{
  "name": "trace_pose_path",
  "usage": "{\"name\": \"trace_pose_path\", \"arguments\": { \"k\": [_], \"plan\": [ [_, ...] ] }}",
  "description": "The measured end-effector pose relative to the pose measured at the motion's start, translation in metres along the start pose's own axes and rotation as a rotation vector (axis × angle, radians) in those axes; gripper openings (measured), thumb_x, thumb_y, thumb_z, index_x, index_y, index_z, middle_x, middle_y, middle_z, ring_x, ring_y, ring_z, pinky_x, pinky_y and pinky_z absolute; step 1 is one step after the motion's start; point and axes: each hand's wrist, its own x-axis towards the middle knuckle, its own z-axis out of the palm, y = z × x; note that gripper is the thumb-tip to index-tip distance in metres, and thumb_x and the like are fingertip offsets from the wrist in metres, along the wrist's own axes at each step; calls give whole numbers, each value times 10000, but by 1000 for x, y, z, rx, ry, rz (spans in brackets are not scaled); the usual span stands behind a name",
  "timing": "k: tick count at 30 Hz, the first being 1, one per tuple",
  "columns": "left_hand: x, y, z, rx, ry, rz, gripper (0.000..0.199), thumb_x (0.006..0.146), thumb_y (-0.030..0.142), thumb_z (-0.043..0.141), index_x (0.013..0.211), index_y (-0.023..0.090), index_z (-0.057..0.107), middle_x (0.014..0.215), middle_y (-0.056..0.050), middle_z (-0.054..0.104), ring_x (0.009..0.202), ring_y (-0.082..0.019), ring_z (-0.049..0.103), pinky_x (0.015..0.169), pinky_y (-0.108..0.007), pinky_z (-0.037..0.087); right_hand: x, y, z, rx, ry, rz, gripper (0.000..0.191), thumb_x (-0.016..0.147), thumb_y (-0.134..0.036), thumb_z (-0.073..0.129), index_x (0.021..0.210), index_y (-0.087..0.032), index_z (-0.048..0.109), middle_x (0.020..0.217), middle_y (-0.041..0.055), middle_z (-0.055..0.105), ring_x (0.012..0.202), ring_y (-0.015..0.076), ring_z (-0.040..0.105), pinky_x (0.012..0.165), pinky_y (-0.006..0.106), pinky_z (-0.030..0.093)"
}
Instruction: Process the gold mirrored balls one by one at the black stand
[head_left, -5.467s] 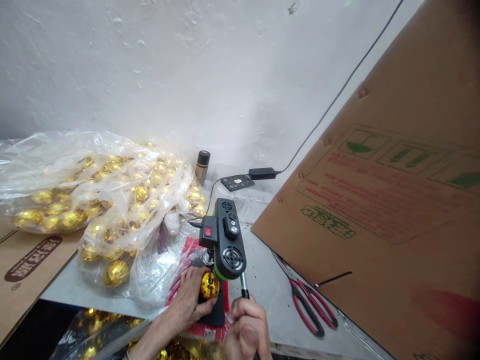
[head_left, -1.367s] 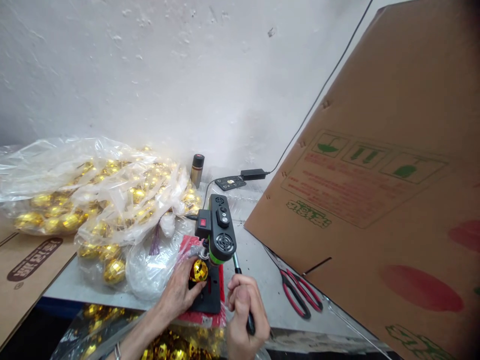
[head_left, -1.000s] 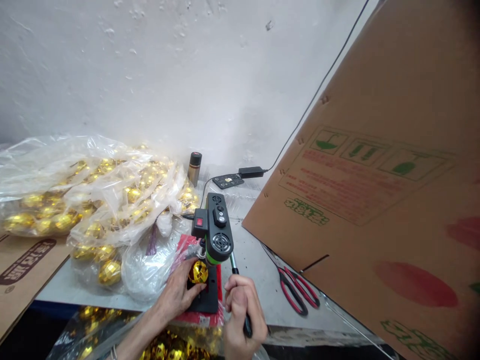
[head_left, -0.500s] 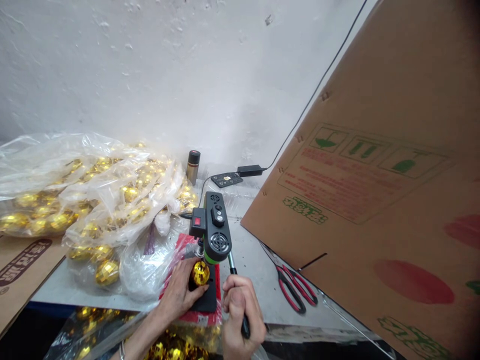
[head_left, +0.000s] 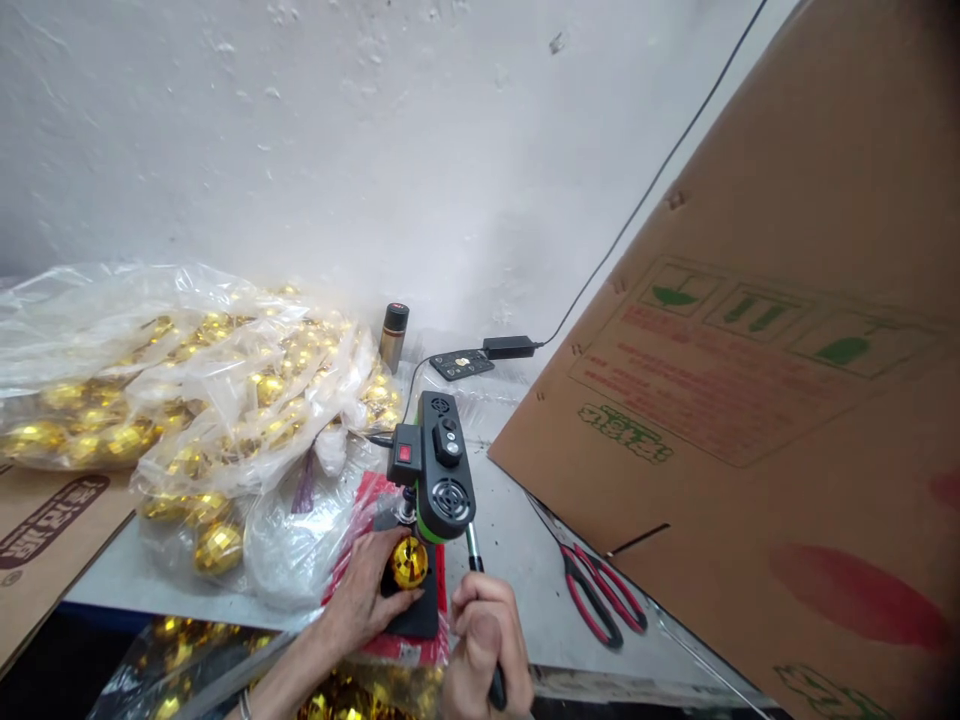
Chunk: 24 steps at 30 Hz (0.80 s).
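Note:
A small gold faceted ball (head_left: 409, 563) sits under the head of a black bench press machine (head_left: 444, 465) that has a red switch at its side. My left hand (head_left: 369, 590) grips the ball, thumb in front and fingers behind it. On the machine's right, my right hand (head_left: 486, 640) is wrapped round its lever handle (head_left: 475, 562), which has a black grip and a metal rod. Beneath the ball lies the machine's black base (head_left: 420, 618), on a red plastic sheet (head_left: 375, 487).
Clear bags (head_left: 247, 400) of gold balls fill the left side, and more gold balls (head_left: 349, 695) lie below the table edge. Red-handled scissors (head_left: 600, 595) rest beside a large cardboard box (head_left: 720, 400) on the right. Behind stand a bottle (head_left: 393, 338) and a power adapter (head_left: 510, 347).
The whole view has shifted slightly, so things sit a little further right and lower. Both hands keep their hold on the ball and the lever handle.

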Motion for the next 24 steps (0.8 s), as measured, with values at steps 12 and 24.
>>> {"name": "trace_pose_path", "arguments": {
  "k": [12,24],
  "plan": [
    [-1,3,0,-21,-18,-18,630,810,309,815,1411,209,653,1316,-177,744,1226,-402,662,1084,-587,530,-12,15,5,68,59,-10,342,1068,-205,464,728,-224,504,708,-34,541,597,107,484,585,276,392],
    [0,-1,5,-35,5,-12,634,800,269,818,1411,231,653,1350,-160,744,1241,-397,670,1085,-583,530,-3,14,5,77,-8,-35,388,1111,-260,444,724,-229,469,708,-50,505,592,97,472,567,245,415]
  ]
}}
